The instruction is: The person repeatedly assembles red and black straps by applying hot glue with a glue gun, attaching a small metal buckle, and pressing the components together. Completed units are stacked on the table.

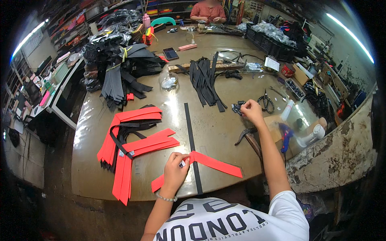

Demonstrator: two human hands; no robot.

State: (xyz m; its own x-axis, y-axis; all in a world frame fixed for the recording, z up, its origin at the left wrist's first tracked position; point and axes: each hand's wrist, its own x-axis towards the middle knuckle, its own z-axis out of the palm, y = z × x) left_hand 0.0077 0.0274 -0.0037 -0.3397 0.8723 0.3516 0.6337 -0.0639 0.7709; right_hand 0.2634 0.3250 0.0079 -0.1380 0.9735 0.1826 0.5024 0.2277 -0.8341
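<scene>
My left hand (176, 172), a beaded bracelet at its wrist, pinches a folded red strap (217, 164) near its bend, beside a small white tag. The red strap spreads to both sides in a wide V. A long black strap (188, 128) runs lengthwise on the table and meets the red one at the bend. Out to the right, my right hand (252, 112) is closed in a pinch over a small pile of short black pieces (237, 107); whatever is between its fingertips is too small to make out.
Bundled red straps (120, 176) with black ones lie at left. Black straps (203, 82) and a glass jar (169, 82) stand farther back. Scissors (266, 103), a hammer (252, 143) and a blue glue gun (285, 137) lie at right. Another person (208, 12) sits across the table.
</scene>
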